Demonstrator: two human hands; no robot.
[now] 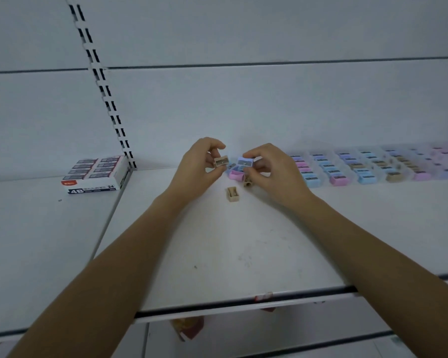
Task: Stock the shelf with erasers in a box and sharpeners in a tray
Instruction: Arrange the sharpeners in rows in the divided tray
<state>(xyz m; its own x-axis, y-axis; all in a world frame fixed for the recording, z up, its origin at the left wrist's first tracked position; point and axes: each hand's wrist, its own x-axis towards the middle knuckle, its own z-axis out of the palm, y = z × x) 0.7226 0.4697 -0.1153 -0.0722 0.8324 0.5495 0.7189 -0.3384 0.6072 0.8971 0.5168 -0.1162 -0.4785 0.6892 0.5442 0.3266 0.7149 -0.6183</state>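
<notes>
My left hand (199,164) pinches a beige sharpener (221,161) above the white shelf (217,241). My right hand (272,169) pinches a light blue sharpener (245,162) just to its right. Below them lie a pink sharpener (236,175), a beige sharpener (233,194) and another small beige one (248,182), partly hidden by my right hand. A clear tray (373,166) filled with several rows of blue, pink, purple and beige sharpeners runs along the back right. An open box of erasers (96,174), marked 4B, stands at the back left.
A slotted upright rail (106,94) runs up the back wall beside the eraser box. The shelf's front edge (243,304) has a black strip. A lower shelf (189,329) below shows red and yellow items, blurred.
</notes>
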